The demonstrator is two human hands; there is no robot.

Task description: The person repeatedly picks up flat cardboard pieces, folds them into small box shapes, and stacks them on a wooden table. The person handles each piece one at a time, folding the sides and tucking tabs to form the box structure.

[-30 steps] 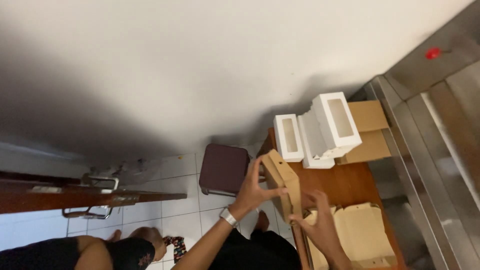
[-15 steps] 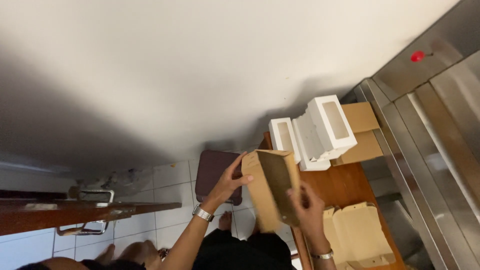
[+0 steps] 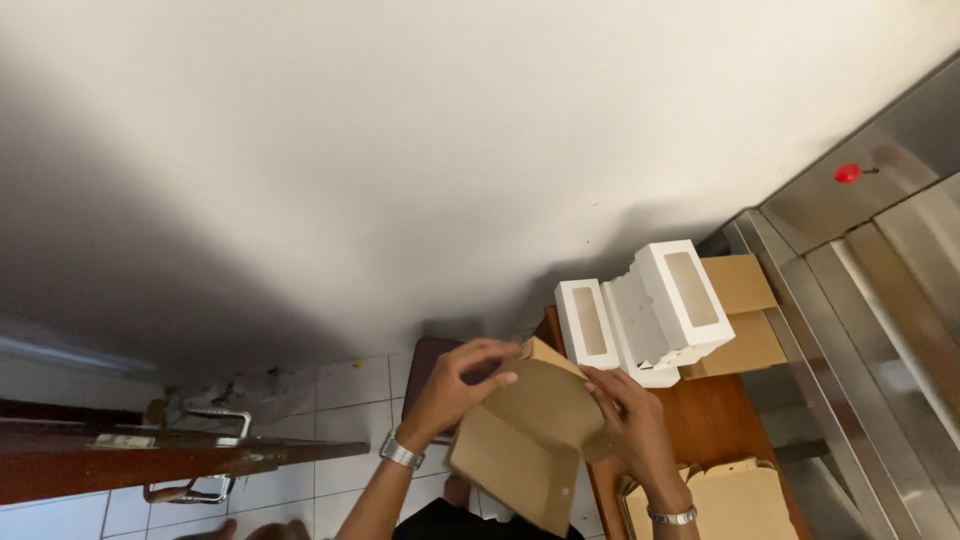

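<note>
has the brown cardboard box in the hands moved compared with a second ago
Yes. The brown cardboard box was low beside the wooden table; now both hands hold it raised off the table's near-left edge, nearer the white window boxes.

I see the cardboard box (image 3: 530, 440) held up between my two hands, my left hand (image 3: 455, 385) on its left edge and my right hand (image 3: 630, 425) on its right, above the near corner of the table (image 3: 720, 420); beyond it on the table stand the windowed boxes (image 3: 650, 310), side by side and touching, with flat cardboard sheets (image 3: 745, 315) under and to the right of them. A stack of flat cardboard (image 3: 730, 500) lies on the table to the right of my right hand; the stool (image 3: 430, 365) sits on the floor (image 3: 320, 420) behind my left hand, and the metal counter (image 3: 880, 330) runs along the table's right side.
</note>
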